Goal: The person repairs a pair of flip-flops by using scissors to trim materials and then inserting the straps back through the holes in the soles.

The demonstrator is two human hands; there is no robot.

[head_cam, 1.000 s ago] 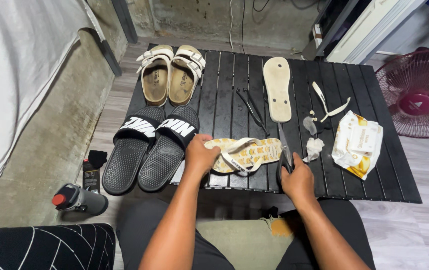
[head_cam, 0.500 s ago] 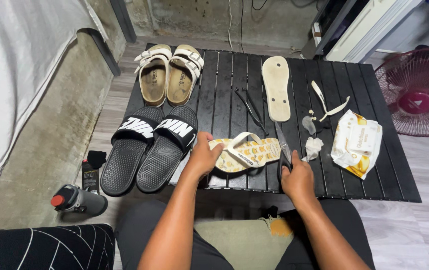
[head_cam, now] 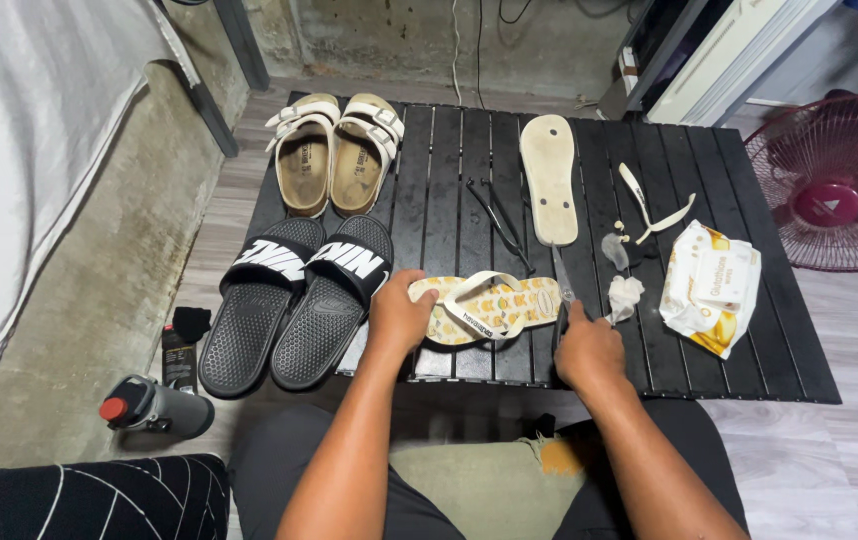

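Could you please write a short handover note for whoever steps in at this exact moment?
Left hand grips the heel end of the patterned flip-flop, which lies on the black slatted table. Right hand holds a slim dark tool beside the toe end.

Done: a bare cream sole lies behind, with a loose white strap apart from it and crumpled wipes beside the wipe pack.

Left: the patterned flip-flop has its strap on; the tan sandals and black slides sit untouched.

Yellow-patterned flip-flop [head_cam: 494, 305], blk/white slides [head_cam: 294, 300], tan sandals [head_cam: 334, 150], blk table [head_cam: 749, 360]
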